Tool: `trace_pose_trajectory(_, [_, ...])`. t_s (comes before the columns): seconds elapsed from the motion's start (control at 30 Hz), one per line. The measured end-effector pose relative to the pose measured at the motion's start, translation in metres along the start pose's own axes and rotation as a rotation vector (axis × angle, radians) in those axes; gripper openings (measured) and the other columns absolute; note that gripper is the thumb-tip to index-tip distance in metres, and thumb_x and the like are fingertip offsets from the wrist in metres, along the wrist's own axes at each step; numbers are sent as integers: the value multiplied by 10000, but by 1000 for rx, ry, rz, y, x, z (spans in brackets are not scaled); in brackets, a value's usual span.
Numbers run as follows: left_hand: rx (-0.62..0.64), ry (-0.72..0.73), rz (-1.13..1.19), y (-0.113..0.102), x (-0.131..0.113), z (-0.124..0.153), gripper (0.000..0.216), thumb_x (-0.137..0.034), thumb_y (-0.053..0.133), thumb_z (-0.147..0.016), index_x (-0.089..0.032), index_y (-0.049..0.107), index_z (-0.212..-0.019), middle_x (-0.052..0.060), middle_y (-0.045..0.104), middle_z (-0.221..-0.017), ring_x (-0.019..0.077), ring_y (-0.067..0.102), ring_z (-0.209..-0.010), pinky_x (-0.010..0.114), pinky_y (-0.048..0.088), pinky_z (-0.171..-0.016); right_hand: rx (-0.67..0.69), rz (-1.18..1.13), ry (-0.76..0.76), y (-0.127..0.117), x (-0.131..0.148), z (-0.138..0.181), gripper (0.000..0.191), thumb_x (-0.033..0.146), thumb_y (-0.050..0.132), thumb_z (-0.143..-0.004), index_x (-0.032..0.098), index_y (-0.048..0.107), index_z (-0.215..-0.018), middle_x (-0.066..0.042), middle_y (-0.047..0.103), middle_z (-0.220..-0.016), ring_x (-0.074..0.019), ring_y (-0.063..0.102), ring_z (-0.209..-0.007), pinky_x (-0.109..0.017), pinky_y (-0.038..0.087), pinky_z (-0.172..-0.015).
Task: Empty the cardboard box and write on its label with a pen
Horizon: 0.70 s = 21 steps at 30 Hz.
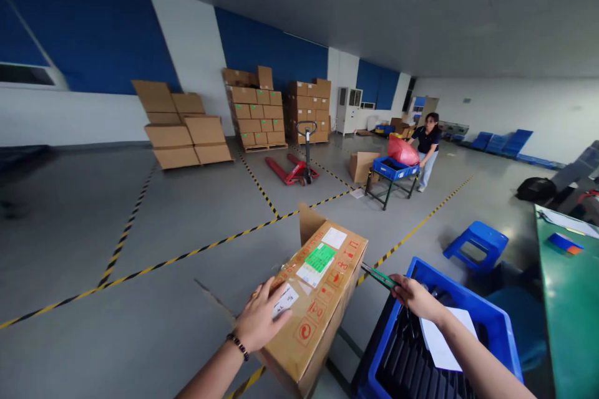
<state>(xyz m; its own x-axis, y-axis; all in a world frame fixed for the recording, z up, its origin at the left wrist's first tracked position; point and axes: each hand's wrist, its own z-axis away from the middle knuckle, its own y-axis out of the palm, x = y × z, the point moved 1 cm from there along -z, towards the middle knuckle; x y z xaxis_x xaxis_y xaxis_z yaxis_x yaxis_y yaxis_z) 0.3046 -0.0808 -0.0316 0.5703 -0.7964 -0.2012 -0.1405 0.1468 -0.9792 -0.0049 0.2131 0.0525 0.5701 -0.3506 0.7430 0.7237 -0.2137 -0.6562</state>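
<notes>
Room: a large warehouse hall with grey floor, blue and white walls, and yellow-black tape lines on the floor.
Cardboard box: the cardboard box is in the near centre, tilted, with one flap standing up at its far end; on its top are a green label, white labels and red printed marks.
Left hand: the left hand lies flat on the near top of the box, fingers spread and not closed around anything; a dark bead bracelet is on the wrist.
Right hand: the right hand is closed on a thin green tool, which points toward the side of the box.
Blue crate: a blue plastic crate is just right of the box, under the right arm, with dark parts and a white paper sheet inside.
Nearby: a blue stool stands behind the crate; a green table is at the right edge.
Further away: a person stands at a cart with a blue bin and a red bag; a red pallet jack and stacked cartons are near the far wall.
</notes>
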Motion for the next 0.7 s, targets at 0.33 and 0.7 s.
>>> trace_pose_trajectory(0.33, [-87,50,67,-8,16,14,623,-577,457,-824,-276,462,-1370,114,313,-1442,284,369,-1281,449,276,-1106,75,793,-423,-11,50,-24,320,277,262,-968,187,531,-1115,-92,578,-1003,-213,518,-932,-359,368,-803])
trace_pose_trajectory(0.7, [-87,33,65,-17,5,5,658,-639,480,-783,-311,470,-1353,118,337,-1421,320,355,-1268,466,228,-1111,281,1166,-774,44,121,-68,364,173,402,-908,244,582,-1216,-81,591,-1035,-247,462,-1041,-396,315,-853])
